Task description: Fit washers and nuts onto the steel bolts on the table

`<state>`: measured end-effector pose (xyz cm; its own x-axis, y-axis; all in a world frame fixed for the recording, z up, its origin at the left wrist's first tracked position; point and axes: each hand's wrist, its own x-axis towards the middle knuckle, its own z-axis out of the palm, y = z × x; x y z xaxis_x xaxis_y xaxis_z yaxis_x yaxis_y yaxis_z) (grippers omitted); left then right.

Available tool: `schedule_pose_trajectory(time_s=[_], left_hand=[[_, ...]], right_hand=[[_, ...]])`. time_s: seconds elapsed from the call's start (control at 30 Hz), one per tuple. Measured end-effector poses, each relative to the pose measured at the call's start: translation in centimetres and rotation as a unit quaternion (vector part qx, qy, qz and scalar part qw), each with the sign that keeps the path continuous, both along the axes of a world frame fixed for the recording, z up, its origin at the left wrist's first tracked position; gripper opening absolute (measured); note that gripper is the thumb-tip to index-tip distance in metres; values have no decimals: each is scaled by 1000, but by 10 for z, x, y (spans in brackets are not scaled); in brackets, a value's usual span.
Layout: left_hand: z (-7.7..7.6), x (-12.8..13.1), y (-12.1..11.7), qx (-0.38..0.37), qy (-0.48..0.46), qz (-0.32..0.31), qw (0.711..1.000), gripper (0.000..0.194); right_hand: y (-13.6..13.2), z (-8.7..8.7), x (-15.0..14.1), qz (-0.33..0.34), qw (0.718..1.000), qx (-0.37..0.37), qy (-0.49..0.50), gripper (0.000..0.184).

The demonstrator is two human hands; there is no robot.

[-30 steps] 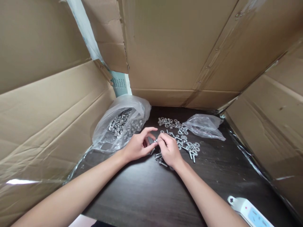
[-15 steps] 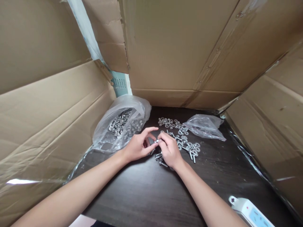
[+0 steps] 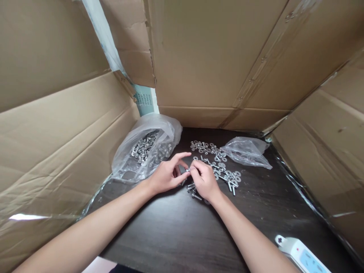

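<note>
Between my fingertips a small shiny bolt (image 3: 188,170) shows, mostly covered by the fingers. My left hand (image 3: 167,175) pinches one end between thumb and a finger, with its index finger raised above. From the other side my right hand (image 3: 204,180) closes thumb and index finger around the bolt; whether a nut or washer is on it, I cannot make out. Just below the hands lie several bolts (image 3: 196,196) on the dark table. Loose bolts, nuts and washers (image 3: 224,175) spread beyond my right hand, with more small nuts and washers (image 3: 200,146) farther back.
At the left, a clear plastic bag (image 3: 122,167) lies with its mouth showing many metal fasteners (image 3: 145,146). A flatter plastic bag (image 3: 247,151) rests at the back right. A white power strip (image 3: 301,254) sits front right. Cardboard walls (image 3: 216,57) enclose the dark table (image 3: 170,235).
My right fingertips drew slightly apart from the left ones, showing more of the bolt, then closed in again. Both hands otherwise keep their place, and the loose fasteners have not moved.
</note>
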<state>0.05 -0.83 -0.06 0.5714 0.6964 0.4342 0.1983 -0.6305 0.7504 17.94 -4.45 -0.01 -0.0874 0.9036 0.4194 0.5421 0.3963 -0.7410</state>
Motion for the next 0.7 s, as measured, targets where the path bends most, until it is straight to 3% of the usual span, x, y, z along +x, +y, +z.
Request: schedule_pose_trajectory(time_s=[0.4,0.7], left_hand=[[0,0,0,-1,7,6,1000,53],[0,0,0,8,6,1,1000,53]], right_hand=[[-2,1,0,3,1000,-2,21,20],[0,1,0,6,1000,1,12,25]])
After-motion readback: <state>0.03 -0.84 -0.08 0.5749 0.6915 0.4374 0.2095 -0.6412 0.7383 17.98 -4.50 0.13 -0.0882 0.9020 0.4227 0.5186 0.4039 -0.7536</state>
